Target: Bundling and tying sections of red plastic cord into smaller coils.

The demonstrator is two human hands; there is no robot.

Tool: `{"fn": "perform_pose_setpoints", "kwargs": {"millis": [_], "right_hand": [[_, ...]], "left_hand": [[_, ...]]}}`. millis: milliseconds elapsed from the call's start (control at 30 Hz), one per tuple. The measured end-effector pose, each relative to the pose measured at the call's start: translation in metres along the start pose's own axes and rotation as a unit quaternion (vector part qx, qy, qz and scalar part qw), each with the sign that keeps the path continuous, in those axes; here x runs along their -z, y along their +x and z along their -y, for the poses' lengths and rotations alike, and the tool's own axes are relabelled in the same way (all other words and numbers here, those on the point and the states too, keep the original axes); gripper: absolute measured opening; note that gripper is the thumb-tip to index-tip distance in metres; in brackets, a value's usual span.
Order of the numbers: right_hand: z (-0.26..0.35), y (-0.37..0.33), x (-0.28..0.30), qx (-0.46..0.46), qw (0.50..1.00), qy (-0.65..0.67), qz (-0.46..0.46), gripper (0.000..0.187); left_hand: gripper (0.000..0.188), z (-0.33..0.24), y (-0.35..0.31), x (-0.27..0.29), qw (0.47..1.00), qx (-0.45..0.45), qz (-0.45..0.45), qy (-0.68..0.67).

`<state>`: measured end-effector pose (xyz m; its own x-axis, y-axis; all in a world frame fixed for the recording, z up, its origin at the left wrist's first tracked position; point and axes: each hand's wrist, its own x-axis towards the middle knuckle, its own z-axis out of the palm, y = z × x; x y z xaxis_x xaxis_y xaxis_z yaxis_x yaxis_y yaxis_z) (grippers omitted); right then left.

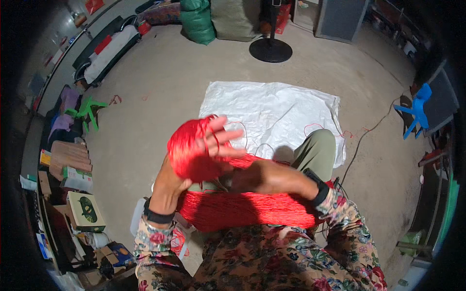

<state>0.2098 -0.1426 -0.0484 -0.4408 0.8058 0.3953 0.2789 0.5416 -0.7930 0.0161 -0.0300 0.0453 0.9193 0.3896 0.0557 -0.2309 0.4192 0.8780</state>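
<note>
rounded bundle of glossy red thread (189,148) at left hand (213,144)

left fingers spread, tips reaching past the bundle; right hand (250,177) just beside, fingers shadowed, cannot tell their state; long red thread skein (247,209) lies below both

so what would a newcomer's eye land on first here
The bright red thread jumps out: one bundle at the spread left hand, and a wider hank across the person's lap. Next comes the white sheet on the floor ahead.
</note>
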Motion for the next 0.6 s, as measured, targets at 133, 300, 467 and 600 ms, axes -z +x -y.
{"fn": "perform_pose_setpoints", "kwargs": {"millis": [133,300,467,600], "right_hand": [[0.06,0.014,0.01,0.073,0.99,-0.119,0.018,0.018],[0.046,0.041,0.08,-0.181,0.981,0.022,0.069,0.015],[-0.035,0.021,0.03,-0.215,0.963,0.163,0.014,0.023],[-0.007,0.005,-0.005,0.081,0.996,0.009,-0.035,0.015]], "left_hand": [[0.056,0.066,-0.006,0.07,0.99,0.084,-0.113,0.002],[0.047,0.047,-0.027,0.01,0.989,0.053,0.103,0.095],[0.044,-0.008,-0.03,-0.006,0.99,0.125,0.064,-0.006],[0.042,0.0,0.016,0.008,0.989,-0.041,-0.121,0.078]]}}
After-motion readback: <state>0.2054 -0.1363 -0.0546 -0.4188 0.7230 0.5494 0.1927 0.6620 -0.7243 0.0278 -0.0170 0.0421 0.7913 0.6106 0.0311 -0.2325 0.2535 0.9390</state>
